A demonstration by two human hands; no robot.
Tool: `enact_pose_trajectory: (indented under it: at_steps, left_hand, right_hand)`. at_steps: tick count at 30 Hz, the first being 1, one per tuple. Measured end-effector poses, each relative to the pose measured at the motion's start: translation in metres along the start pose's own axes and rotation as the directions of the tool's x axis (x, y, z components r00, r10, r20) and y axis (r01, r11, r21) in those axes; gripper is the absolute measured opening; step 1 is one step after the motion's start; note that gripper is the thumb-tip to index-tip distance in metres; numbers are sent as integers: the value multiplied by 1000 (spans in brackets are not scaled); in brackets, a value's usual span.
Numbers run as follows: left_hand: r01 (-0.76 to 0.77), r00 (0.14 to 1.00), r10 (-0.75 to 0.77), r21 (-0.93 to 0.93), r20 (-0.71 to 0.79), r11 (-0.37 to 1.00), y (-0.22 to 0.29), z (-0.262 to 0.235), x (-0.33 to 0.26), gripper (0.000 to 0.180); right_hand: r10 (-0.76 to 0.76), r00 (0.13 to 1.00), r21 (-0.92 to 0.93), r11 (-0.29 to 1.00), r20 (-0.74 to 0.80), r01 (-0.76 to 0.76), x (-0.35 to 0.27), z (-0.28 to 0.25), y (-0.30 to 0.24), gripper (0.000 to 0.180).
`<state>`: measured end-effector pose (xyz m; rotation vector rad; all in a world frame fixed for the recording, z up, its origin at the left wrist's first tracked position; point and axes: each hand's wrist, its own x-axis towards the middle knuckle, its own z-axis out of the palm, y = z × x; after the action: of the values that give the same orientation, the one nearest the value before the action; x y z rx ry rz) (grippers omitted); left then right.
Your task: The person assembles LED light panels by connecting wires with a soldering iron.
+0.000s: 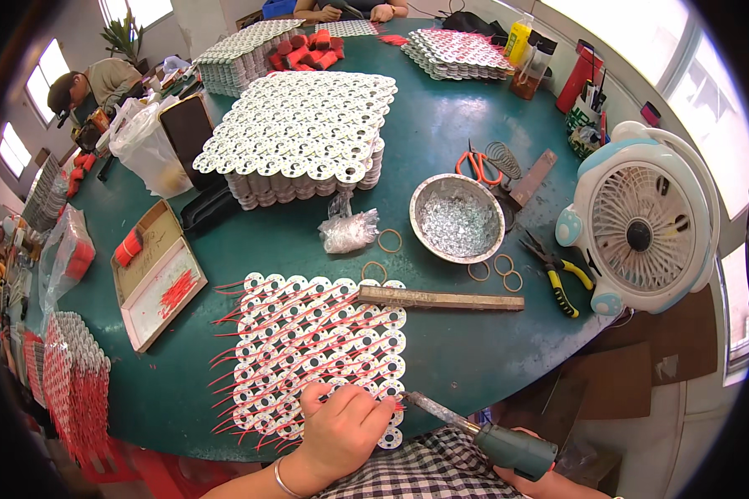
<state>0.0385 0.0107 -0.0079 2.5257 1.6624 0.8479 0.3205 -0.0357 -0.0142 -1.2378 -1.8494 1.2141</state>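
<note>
A white panel of round circuit boards lies on the table in front of me, with thin red wires slanting across its rows and sticking out at the left. My left hand rests on the panel's near right part, fingers curled and pinching a red wire near the edge. From the lower right, my right hand grips the green handle of a soldering iron, and that handle covers most of the fingers. The iron's tip meets the panel edge beside my left fingertips. A flat bar lies across the panel's far right corner.
Beyond stand a tall stack of board panels, a metal bowl of silvery bits, pliers, scissors and a fan. Left lie an open cardboard box and wired panels. Other people sit farther off.
</note>
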Motion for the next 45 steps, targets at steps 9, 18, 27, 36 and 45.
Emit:
enact_pose_trajectory:
  at_steps: [9, 18, 27, 36, 45]
  left_hand:
    - [-1, 1000, 1, -4, 16, 1000, 1, 1, 3, 15]
    - [14, 1000, -13, -22, 13, 1000, 3, 0, 0, 15]
    - [114, 990, -115, -15, -86, 993, 5, -20, -7, 9]
    - [49, 998, -47, 34, -50, 998, 10, -12, -18, 10]
    - [24, 1000, -24, 17, -13, 1000, 7, -7, -18, 10]
  right_hand:
    - [37, 999, 23, 999, -5, -37, 6, -2, -10, 34]
    - [83, 996, 12, 996, 30, -84, -8, -4, 15, 38]
    - [149, 989, 177, 973, 4, -148, -18, 0, 15, 33]
    - [45, 987, -243, 970, 157, -6, -23, -8, 11, 42]
    - [212, 977, 28, 977, 8, -212, -19, 2, -6, 36]
